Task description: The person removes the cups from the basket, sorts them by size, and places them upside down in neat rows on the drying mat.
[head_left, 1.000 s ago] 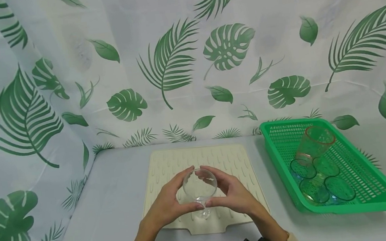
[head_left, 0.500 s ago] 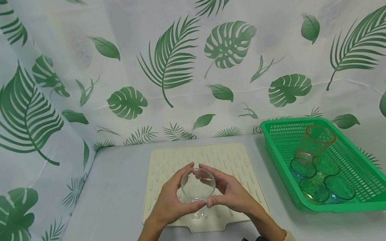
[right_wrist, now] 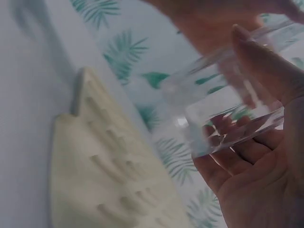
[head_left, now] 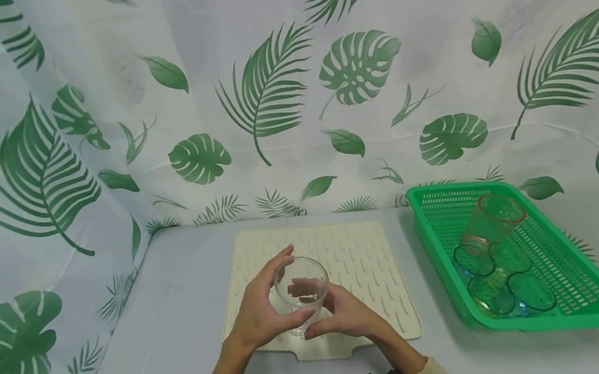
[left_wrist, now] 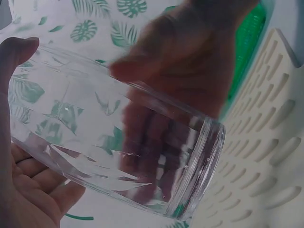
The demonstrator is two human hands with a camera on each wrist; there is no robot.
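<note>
Gripping the clear glass (left_wrist: 102, 128) above the near part of a cream mat (head_left: 361, 253), the left hand (head_left: 260, 312) curls round its upper wall and the right hand (head_left: 348, 314) round its lower part. It looks stiff, smooth, probably slippery and breakable, weightiest at the thick base, so low down seems the surest hold. The mat's ridges on the counter (head_left: 146, 349) could unsteady it; to the right, a green basket's (head_left: 571, 322) raised wall encloses other glasses (head_left: 531, 292).
</note>
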